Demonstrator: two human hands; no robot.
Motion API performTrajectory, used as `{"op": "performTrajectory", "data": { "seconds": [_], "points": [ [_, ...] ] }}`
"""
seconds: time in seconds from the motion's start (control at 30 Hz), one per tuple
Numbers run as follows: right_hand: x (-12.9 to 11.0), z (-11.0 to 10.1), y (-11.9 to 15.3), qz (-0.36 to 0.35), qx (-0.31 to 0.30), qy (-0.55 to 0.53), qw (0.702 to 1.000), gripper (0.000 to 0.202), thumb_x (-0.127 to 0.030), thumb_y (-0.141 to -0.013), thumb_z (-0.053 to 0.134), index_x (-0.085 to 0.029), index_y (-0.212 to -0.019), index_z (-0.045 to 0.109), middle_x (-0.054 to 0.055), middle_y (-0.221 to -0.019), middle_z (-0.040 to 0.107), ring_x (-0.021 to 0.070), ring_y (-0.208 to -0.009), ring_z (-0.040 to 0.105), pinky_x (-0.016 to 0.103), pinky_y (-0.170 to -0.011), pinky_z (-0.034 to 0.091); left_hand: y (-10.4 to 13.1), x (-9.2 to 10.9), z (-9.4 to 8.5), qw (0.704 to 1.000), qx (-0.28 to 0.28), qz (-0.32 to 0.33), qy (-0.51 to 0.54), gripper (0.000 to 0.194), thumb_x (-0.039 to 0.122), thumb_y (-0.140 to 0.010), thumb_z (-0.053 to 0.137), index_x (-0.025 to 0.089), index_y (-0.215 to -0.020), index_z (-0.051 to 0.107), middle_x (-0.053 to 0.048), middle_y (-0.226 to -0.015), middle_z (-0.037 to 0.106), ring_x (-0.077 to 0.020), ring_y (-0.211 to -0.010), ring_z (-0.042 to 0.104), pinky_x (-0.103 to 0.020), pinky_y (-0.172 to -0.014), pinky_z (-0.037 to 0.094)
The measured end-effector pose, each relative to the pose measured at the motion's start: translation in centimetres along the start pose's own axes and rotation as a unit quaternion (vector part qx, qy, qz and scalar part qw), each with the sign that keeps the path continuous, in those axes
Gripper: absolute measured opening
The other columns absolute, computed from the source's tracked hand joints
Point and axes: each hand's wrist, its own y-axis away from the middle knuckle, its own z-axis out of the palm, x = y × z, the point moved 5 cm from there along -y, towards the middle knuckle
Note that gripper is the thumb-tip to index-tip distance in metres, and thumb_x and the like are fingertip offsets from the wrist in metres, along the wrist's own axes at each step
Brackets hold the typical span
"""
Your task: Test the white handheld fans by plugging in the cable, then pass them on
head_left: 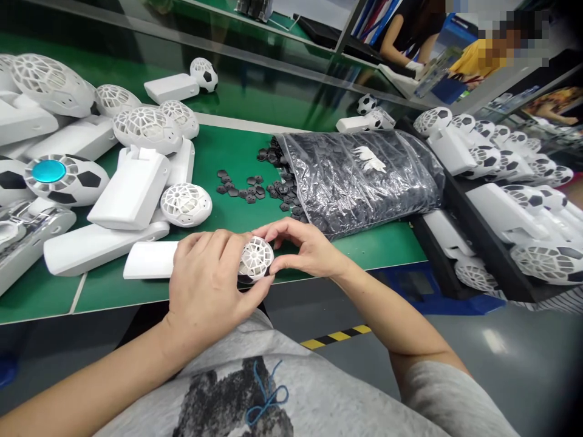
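Observation:
At the table's near edge I hold a white handheld fan (256, 257) with a round, football-like grille head and a flat white handle (149, 260) pointing left. My left hand (207, 273) wraps over it where handle and head meet. On the head's right side, the thumb and fingertips of my right hand (303, 247) press in; whether a small piece is between them is hidden. A dark patch shows low on the head beside my left thumb. Small black five-sided pieces (250, 193) lie loose on the green table just beyond my hands.
A clear plastic bag (364, 182) full of black pieces lies behind my right hand. White fans (132, 188) are heaped at the left. On the right, black trays (483, 230) hold fans with black patches. Another fan (175, 85) lies farther back. Co-workers (410, 36) sit beyond.

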Motion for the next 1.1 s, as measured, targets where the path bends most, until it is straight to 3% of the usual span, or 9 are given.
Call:
{"op": "performTrajectory", "data": {
  "seconds": [0.3,0.47,0.5,0.6,0.7,0.8,0.87,1.0,1.1],
  "points": [
    [0.3,0.8,1.6,0.034,0.080,-0.012,0.996,0.038,-0.030,-0.068,0.075,-0.021,-0.094,0.049,0.009,-0.113,0.062,0.0162,-0.086,0.060,0.026,-0.060,0.048,-0.3,0.5,0.0,0.994,0.001,0.090,0.065,0.027,0.032,-0.078,0.051,0.014,-0.098,0.056,-0.011,-0.092,0.061,-0.0255,-0.085,0.055,-0.040,-0.074,0.042],
    [0.3,0.5,2.0,0.077,0.012,-0.069,0.995,0.054,-0.029,-0.051,0.085,-0.019,-0.096,0.055,0.008,-0.105,0.065,0.0176,-0.090,0.061,0.026,-0.065,0.047,1.0,1.9,0.1,0.973,0.030,0.185,0.132,0.032,0.036,-0.076,0.056,0.015,-0.100,0.057,-0.010,-0.095,0.063,-0.0247,-0.087,0.057,-0.043,-0.082,0.042],
    [0.1,0.1,2.0,0.078,0.015,-0.047,0.996,0.050,-0.030,-0.054,0.083,-0.019,-0.095,0.057,0.007,-0.106,0.064,0.0179,-0.091,0.061,0.027,-0.067,0.047,1.2,2.3,0.2,0.969,0.042,0.199,0.139,0.032,0.036,-0.076,0.056,0.015,-0.099,0.057,-0.010,-0.095,0.063,-0.0246,-0.087,0.058,-0.045,-0.084,0.041],
    [-1.1,-1.8,1.0,0.066,0.111,0.111,0.985,0.025,-0.030,-0.073,0.070,-0.019,-0.093,0.059,0.007,-0.100,0.064,0.0169,-0.086,0.060,0.028,-0.065,0.048,0.8,3.1,0.9,0.961,0.051,0.228,0.150,0.031,0.033,-0.074,0.056,0.013,-0.098,0.059,-0.012,-0.092,0.064,-0.0256,-0.085,0.059,-0.046,-0.086,0.041],
    [-2.2,-3.3,-1.8,0.024,0.179,0.313,0.932,0.009,-0.021,-0.085,0.055,-0.017,-0.090,0.062,0.007,-0.092,0.063,0.0160,-0.082,0.059,0.029,-0.072,0.047,-0.3,3.4,1.5,0.951,0.018,0.255,0.176,0.032,0.033,-0.072,0.056,0.011,-0.094,0.060,-0.013,-0.089,0.064,-0.0274,-0.087,0.058,-0.046,-0.084,0.043],
    [-1.4,-4.2,-5.8,0.024,0.154,0.470,0.869,0.016,-0.018,-0.088,0.050,-0.015,-0.093,0.064,0.008,-0.092,0.064,0.0174,-0.086,0.059,0.030,-0.079,0.046,-1.2,3.1,1.4,0.937,-0.036,0.272,0.217,0.032,0.032,-0.070,0.057,0.011,-0.095,0.059,-0.011,-0.088,0.064,-0.0245,-0.086,0.058,-0.044,-0.088,0.043],
    [-0.1,-4.9,-8.3,0.032,0.103,0.532,0.840,0.018,-0.018,-0.088,0.051,-0.013,-0.098,0.066,0.010,-0.096,0.064,0.0188,-0.090,0.059,0.030,-0.081,0.045,-1.5,2.8,1.3,0.926,-0.079,0.277,0.242,0.034,0.034,-0.070,0.060,0.013,-0.097,0.058,-0.009,-0.089,0.065,-0.0218,-0.086,0.058,-0.043,-0.094,0.040],
    [2.0,-5.2,-10.6,0.002,0.001,0.562,0.827,0.018,-0.016,-0.085,0.057,-0.014,-0.100,0.068,0.009,-0.099,0.066,0.0191,-0.092,0.057,0.028,-0.083,0.042,-1.1,2.0,1.0,0.908,-0.156,0.272,0.277,0.038,0.036,-0.071,0.062,0.019,-0.105,0.055,-0.004,-0.103,0.063,-0.0188,-0.098,0.056,-0.044,-0.107,0.024],
    [2.5,-4.8,-11.0,-0.011,-0.030,0.582,0.812,0.018,-0.014,-0.086,0.052,-0.011,-0.094,0.068,0.012,-0.095,0.067,0.0218,-0.091,0.056,0.031,-0.081,0.041,-0.2,1.2,0.6,0.921,-0.139,0.247,0.267,0.040,0.032,-0.072,0.061,0.025,-0.111,0.053,-0.002,-0.112,0.060,-0.0211,-0.112,0.047,-0.050,-0.111,0.009]
  ]
}}
